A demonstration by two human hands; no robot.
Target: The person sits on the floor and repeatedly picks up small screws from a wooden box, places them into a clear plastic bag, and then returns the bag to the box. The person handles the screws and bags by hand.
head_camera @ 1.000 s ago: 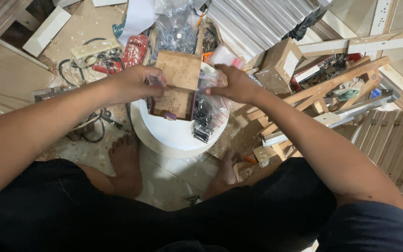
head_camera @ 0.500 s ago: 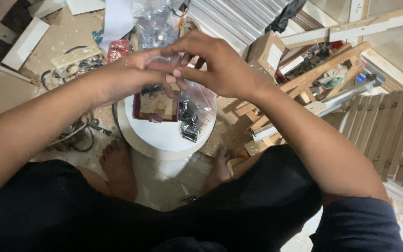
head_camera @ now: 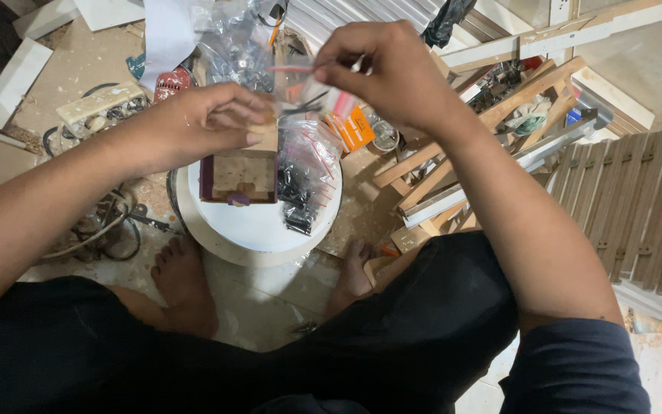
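Cluttered floor (wood scraps around white bucket); both hands pinch a clear bag

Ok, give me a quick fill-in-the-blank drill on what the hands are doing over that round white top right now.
1. The right hand pinches the top of a clear plastic ____ of small dark parts.
2. The left hand holds a small ____ box with dark purple edging.
3. Box and parts sit over a round ____ top.
4. Both bare ____ rest on the floor below it.

Missing words: bag; wooden; white; feet
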